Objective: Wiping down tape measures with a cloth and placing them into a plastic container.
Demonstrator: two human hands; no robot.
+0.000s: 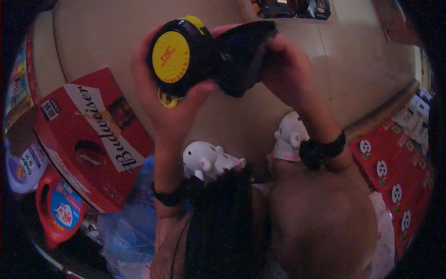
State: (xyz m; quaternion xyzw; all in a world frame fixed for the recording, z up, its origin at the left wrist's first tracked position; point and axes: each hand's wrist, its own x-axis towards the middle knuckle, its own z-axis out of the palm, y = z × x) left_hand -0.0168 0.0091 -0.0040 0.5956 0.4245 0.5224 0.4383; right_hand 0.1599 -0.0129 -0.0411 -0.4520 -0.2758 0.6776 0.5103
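In front of me I hold up a black device with a round yellow face, yellow trim on top and a yellow loop below; its exact kind is unclear. My left hand is closed round the yellow-faced end, thumb along its lower side. At the other end, my right hand grips a dark, angular part, which appears to join the rounded body. Most of the right fingers are hidden behind it. Black bands circle both wrists. Below are two white animal-shaped slippers, the left one and the right one.
On the left stand a red cardboard box, a red detergent bottle, a pale purple bottle and a blue plastic bag. Red packages lie along the right. A tray with dark items sits at the far edge of the tiled floor.
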